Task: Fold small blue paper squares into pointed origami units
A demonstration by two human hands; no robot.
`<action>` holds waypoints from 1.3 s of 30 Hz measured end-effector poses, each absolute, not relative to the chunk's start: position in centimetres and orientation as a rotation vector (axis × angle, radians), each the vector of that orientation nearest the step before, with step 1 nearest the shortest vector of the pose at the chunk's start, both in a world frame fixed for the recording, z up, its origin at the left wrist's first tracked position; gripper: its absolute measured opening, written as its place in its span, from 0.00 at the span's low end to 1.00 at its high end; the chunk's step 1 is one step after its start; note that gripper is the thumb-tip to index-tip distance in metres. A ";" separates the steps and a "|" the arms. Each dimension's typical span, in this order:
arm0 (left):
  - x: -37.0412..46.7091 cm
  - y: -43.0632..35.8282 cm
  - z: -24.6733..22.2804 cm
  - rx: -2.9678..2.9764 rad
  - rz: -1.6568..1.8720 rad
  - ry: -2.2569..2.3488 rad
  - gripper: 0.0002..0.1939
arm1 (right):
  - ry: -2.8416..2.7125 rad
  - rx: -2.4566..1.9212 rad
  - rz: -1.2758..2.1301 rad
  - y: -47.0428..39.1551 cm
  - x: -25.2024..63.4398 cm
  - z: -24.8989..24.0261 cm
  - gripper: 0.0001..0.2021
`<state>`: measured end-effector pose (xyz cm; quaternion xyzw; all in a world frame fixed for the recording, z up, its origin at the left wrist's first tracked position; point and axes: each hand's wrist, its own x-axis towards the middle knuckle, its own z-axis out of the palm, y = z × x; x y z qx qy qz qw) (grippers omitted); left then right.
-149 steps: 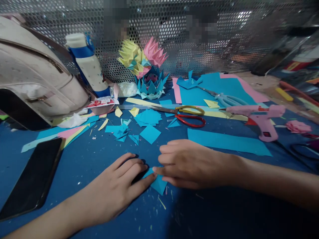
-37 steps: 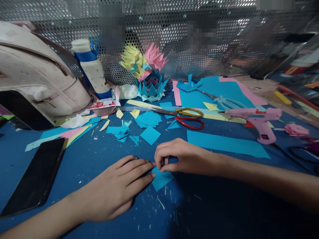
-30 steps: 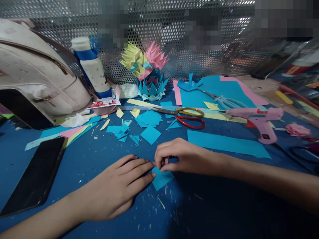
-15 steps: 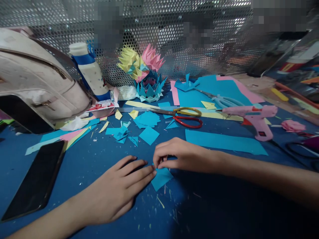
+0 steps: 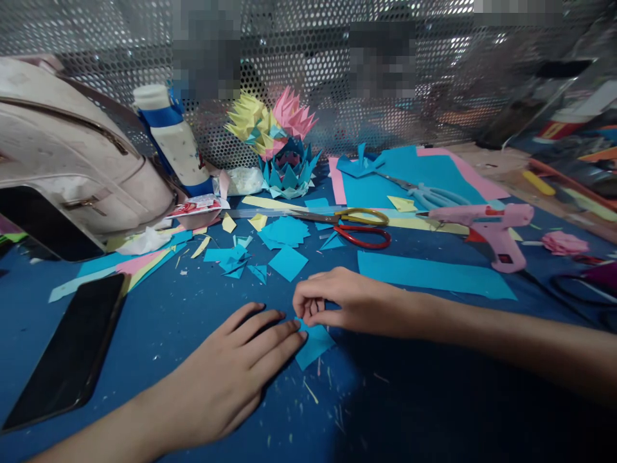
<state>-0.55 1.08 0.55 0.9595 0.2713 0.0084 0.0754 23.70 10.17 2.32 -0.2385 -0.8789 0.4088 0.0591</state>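
A small blue paper square [image 5: 315, 345] lies on the dark blue table [image 5: 193, 334] between my hands. My left hand [image 5: 236, 366] rests flat with fingers spread, its fingertips on the paper's left edge. My right hand [image 5: 337, 299] is bent over the top corner, thumb and fingers pinched together at the paper. Beyond them lie another blue square [image 5: 288, 263], a stack of blue squares [image 5: 284, 232] and folded blue pieces [image 5: 231, 258]. A long blue strip [image 5: 434, 275] lies beyond my right forearm.
Scissors [image 5: 364, 217], a pink glue gun [image 5: 501, 225] and pliers [image 5: 434, 194] lie further back. Folded paper flowers [image 5: 289, 161] stand near the mesh wall. On the left are a phone [image 5: 72, 354], a bottle [image 5: 176, 145] and a bag [image 5: 72, 154].
My right hand's fingertips have shifted slightly left at the paper's top corner. My left fingertips reach slightly further over the paper's left edge.
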 end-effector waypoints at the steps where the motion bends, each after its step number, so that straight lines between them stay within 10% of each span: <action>1: -0.5 1.1 0.6 2.877 0.022 0.819 0.39 | -2.665 -0.743 1.250 10.2 23.7 2.4 0.04; 39: -0.4 1.1 0.5 2.855 0.167 0.775 0.33 | -2.765 -0.640 1.100 10.2 23.7 2.5 0.11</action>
